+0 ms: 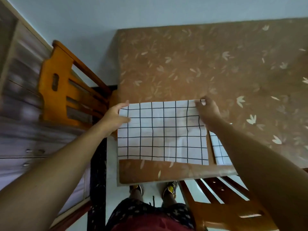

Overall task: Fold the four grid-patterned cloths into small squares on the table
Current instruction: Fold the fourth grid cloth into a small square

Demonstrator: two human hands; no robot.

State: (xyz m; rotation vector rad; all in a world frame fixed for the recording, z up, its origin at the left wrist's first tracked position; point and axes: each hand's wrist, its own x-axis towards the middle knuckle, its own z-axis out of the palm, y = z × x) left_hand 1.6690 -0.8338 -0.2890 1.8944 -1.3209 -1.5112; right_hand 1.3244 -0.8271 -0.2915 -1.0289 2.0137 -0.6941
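Observation:
A white cloth with a black grid (163, 132) is spread over the near left part of the brown leaf-patterned table (208, 64). My left hand (115, 116) pinches its far left corner. My right hand (207, 109) pinches its far right corner. Its near edge rests on the table close to the front rim. A second grid cloth (220, 151) lies on the table to the right, mostly hidden under my right forearm.
An orange wooden chair (66, 84) stands at the table's left side, and another wooden chair (223, 202) stands at the near right. My legs and feet show below the table's front edge. A wooden cabinet lines the far left.

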